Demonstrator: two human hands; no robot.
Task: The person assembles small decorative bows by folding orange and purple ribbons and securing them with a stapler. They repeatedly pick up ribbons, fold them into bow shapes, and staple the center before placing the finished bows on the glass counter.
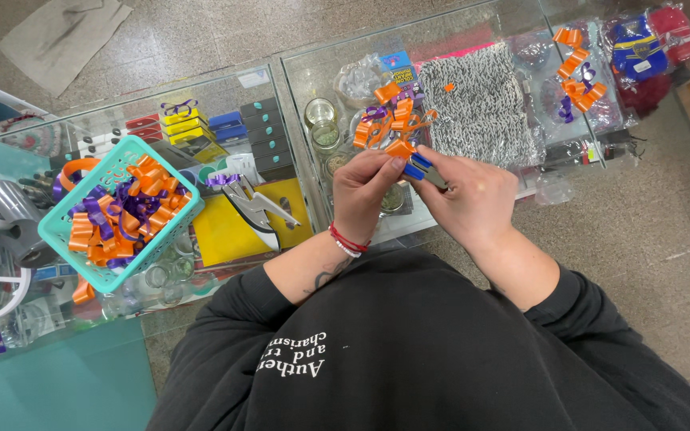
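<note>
The person is standing at a glass counter (297, 88) and working with both hands held close together just above its near edge. The left hand (365, 191) is closing its fingertips on the base of an orange and purple ribbon bow (393, 124), pinching the lowest orange loop between thumb and forefinger. The right hand (469, 195) is gripping a small blue stapler (421, 169), with its nose meeting the bottom of the bow right where the left fingers are pinching. The bow is sitting above both hands, its curled loops fanning out over the glass, in front of a grey knitted cloth (481, 104) lying on the counter. A red and white bracelet (347, 241) is circling the left wrist. Well off to the person's left, a teal plastic basket (81, 267) is resting on the glass, holding a heap of orange and purple ribbon curls (121, 211). Between basket and hands, a pair of scissors (253, 209) is lying on a yellow sheet (225, 235), blades apart. More orange ribbon pieces (576, 72) are lying on clear packets at the far right end of the counter. Small boxes and glass jars are showing through the glass on the shelf beneath.
</note>
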